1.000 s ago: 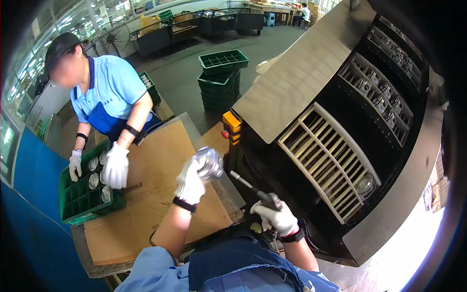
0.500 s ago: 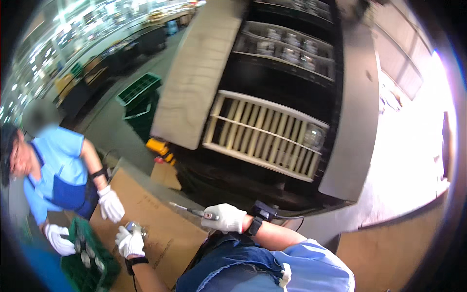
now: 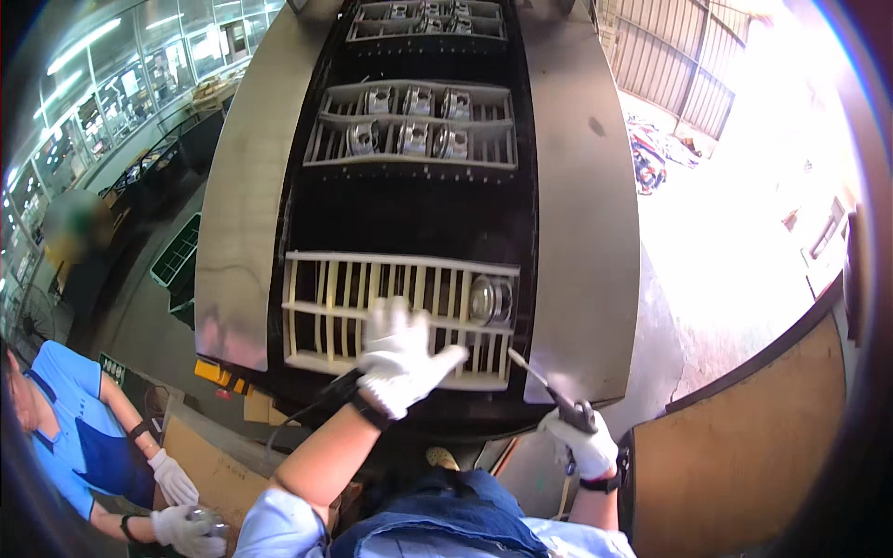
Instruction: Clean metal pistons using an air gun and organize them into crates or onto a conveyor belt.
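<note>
Left hand (image 3: 402,358): gloved, fingers spread, empty at the slatted rack (image 3: 321,312) edge; earlier it held a metal part.
Right hand (image 3: 584,445): clenched on a thin metal tool (image 3: 544,383), as before.

Small green sign (image 3: 112,365) with pale marks, lower left, beside co-worker's shoulder.

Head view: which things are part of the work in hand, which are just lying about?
In hand:
- left hand, white-gloved, open, reaching at the cream slatted metal rack
- right hand gripping a slim metal-tipped tool
- shiny round metal part on that rack

Lying about:
- green plastic crates
- brown cardboard sheet
- co-worker's gloved hands
</note>
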`<state>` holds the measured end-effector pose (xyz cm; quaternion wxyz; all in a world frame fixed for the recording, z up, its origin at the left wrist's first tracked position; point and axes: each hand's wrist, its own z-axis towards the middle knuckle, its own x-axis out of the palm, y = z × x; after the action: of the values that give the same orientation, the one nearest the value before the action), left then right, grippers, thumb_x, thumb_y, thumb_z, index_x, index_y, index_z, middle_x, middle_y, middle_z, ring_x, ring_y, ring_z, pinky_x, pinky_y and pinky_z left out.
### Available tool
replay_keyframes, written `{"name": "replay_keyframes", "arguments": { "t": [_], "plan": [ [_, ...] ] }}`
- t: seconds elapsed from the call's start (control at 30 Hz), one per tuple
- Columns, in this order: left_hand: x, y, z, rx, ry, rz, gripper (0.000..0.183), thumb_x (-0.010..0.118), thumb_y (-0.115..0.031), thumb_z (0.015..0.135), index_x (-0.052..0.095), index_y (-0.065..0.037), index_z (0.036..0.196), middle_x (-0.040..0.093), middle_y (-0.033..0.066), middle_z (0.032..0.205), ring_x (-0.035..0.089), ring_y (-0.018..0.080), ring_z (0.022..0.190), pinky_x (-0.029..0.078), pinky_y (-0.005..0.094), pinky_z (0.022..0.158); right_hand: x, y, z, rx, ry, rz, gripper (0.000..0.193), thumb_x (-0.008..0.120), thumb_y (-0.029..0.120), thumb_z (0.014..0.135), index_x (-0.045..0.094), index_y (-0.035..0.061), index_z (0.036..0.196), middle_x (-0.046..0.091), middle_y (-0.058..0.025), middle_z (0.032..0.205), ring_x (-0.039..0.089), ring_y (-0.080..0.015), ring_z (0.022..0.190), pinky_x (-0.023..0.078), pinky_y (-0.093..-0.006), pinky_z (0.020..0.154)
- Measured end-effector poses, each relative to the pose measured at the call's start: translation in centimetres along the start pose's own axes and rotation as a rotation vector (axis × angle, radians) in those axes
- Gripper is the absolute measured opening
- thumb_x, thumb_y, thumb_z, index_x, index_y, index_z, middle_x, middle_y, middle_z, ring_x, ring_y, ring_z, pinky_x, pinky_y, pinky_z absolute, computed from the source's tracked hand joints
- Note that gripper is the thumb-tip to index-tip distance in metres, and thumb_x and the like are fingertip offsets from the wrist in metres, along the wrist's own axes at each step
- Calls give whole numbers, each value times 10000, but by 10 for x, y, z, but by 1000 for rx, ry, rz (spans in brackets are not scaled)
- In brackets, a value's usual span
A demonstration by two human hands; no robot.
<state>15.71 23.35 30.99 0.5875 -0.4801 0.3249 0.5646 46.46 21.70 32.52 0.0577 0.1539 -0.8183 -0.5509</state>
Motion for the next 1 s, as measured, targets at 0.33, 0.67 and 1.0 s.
{"name": "replay_keyframes", "arguments": {
  "t": [0.33, 0.67, 1.0],
  "plan": [
    [55, -69, 82, -305, 177, -399, 741, 740, -642, 734, 704, 3, 1096, 635, 219, 1179, 571, 372, 1164, 470, 454, 1014, -18, -34, 11, 2, -14, 236, 85, 692, 125, 894, 726, 54, 923, 534, 14, 544, 476, -73, 430, 346, -247, 425],
    [17, -3, 24, -595, -146, -1854, 135, 667, -17, 825, 586, -2, 932, 709, 102, 813, 637, 133, 609, 510, 248, 574, 49, 17, 57, 34, 440, 80, 188, 697, 210, 895, 696, 23, 917, 503, 28, 577, 454, -64, 428, 334, -239, 403],
    [-45, 85, -65, -646, -477, -1600, 247, 701, -55, 814, 517, -3, 971, 684, 106, 855, 689, 166, 695, 575, 264, 636, 153, 21, 68, 45, 832, 6, 234, 694, 227, 896, 685, -6, 884, 536, -7, 574, 453, -80, 414, 372, -239, 418]
  ]
}}
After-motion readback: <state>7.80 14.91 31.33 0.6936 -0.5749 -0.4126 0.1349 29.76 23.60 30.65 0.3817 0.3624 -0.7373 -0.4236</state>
